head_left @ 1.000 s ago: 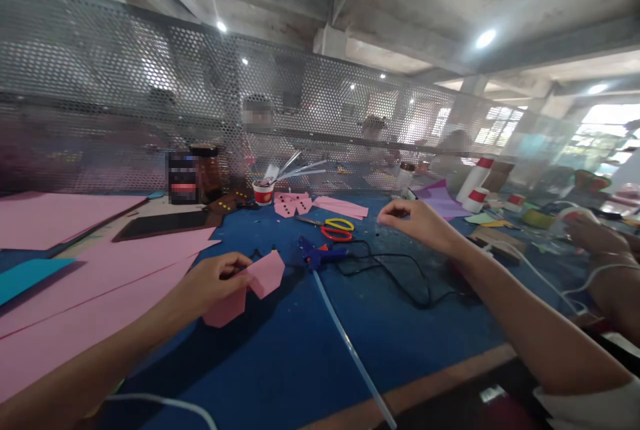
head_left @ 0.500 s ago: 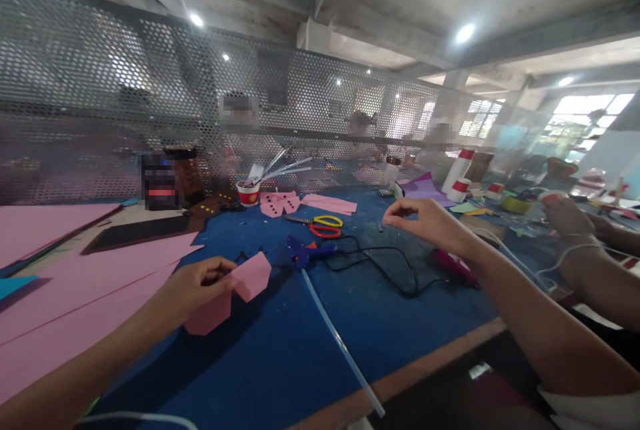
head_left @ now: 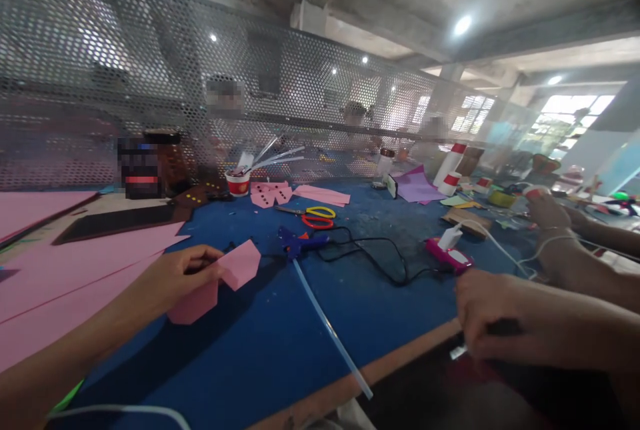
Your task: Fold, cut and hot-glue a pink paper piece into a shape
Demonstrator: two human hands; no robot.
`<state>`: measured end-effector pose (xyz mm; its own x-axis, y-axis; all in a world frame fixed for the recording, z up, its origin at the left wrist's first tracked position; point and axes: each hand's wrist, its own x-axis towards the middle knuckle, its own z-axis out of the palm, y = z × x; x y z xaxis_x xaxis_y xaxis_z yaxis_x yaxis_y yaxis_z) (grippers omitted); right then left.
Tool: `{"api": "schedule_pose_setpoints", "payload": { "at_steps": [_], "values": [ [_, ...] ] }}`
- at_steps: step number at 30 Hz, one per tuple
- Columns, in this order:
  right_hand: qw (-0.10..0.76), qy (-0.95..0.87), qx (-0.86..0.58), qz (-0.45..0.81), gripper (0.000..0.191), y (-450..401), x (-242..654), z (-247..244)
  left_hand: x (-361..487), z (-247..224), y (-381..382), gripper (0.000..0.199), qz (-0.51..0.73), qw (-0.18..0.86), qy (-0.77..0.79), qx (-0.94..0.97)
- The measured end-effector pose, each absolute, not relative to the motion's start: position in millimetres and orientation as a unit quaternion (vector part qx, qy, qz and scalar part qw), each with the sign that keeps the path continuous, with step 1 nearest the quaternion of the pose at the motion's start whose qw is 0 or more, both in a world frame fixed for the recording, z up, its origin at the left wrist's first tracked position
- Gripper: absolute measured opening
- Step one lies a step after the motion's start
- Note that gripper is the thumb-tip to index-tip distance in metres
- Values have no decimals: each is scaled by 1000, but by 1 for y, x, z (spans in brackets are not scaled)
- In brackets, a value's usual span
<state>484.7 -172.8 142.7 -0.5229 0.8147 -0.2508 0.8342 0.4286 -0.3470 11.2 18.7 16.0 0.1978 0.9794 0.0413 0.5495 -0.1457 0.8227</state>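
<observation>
My left hand (head_left: 193, 270) pinches a folded pink paper piece (head_left: 241, 266) above the blue table, left of centre. The paper has two angular lobes, one on each side of my fingers. My right hand (head_left: 487, 313) is blurred, over the table's front edge at the right; its fingers are smeared and whether it holds anything is unclear. Between the hands lies a blue glue gun (head_left: 295, 243) with a long clear glue stick (head_left: 333, 333) reaching past the table edge. Behind it are scissors (head_left: 317, 218) with yellow and red handles.
Pink sheets (head_left: 95, 277) and a dark tablet-like slab (head_left: 115, 222) lie left. A red-white cup (head_left: 239, 183) and dotted pink cutouts (head_left: 271, 194) stand behind. A black cable runs to a magenta power strip (head_left: 447, 257). Another person's arms (head_left: 565, 250) are at right.
My right hand has moved from above the table down and right to the front edge. The camera view has shifted slightly; my left hand still holds the pink paper.
</observation>
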Motion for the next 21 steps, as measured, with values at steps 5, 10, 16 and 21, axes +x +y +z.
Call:
{"api": "schedule_pose_setpoints", "payload": {
  "at_steps": [5,10,16,21],
  "values": [
    [-48,840,519,-153,15,-161,471,121,12,16,17,37,303,357,528,708],
    [-158,851,487,-122,19,-111,429,111,17,22,10,41,304,359,523,711],
    [-151,886,437,26,30,-27,370,72,21,33,0,37,288,392,505,713],
    [-65,894,424,124,36,19,350,38,18,33,0,33,301,380,508,712]
  ]
}}
